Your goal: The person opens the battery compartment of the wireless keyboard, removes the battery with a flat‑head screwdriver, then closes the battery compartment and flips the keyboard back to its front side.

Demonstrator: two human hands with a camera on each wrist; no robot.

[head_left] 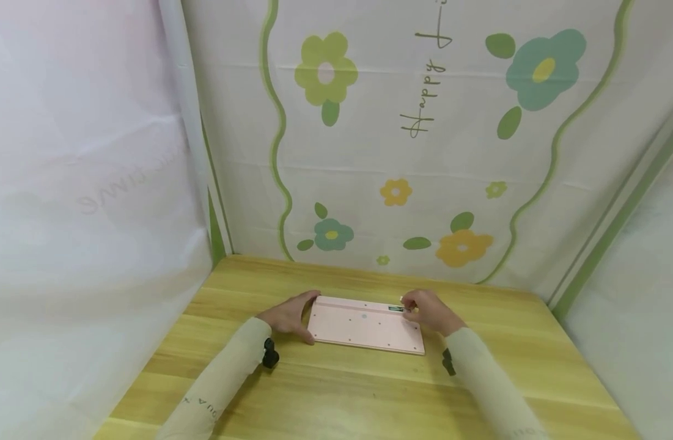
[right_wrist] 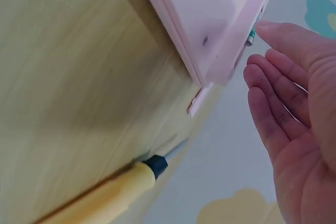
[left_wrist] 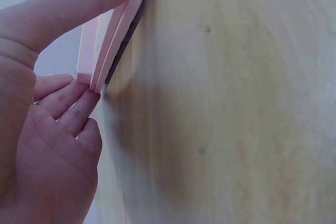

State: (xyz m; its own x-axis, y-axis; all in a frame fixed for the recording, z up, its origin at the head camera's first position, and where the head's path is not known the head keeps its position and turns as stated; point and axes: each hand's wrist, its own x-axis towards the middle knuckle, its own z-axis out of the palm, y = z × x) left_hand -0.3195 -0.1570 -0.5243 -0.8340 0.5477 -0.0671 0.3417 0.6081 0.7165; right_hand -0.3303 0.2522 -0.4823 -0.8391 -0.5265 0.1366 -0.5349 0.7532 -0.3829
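Gripping the left end of the pink panel: left hand, thumb at the near corner, fingers at the far one. Panel is mid-bench, long side running left to right, screw-dotted face up. Raised strip along the far edge; dark rectangular slot in it, toward the right end.

Right hand is at that slot, fingers bent. Right wrist view puts a fingertip right by a small green piece with a metal end, looks like a battery. Can't tell if it's pinched or just touched. Small whitish bit also at those fingertips, too small to identify.

Screwdriver on the bench near the panel's right end: yellow handle, black collar, metal shaft. Cream sleeves on both arms, black wrist mount on each. White flower-print sheet behind the bench.
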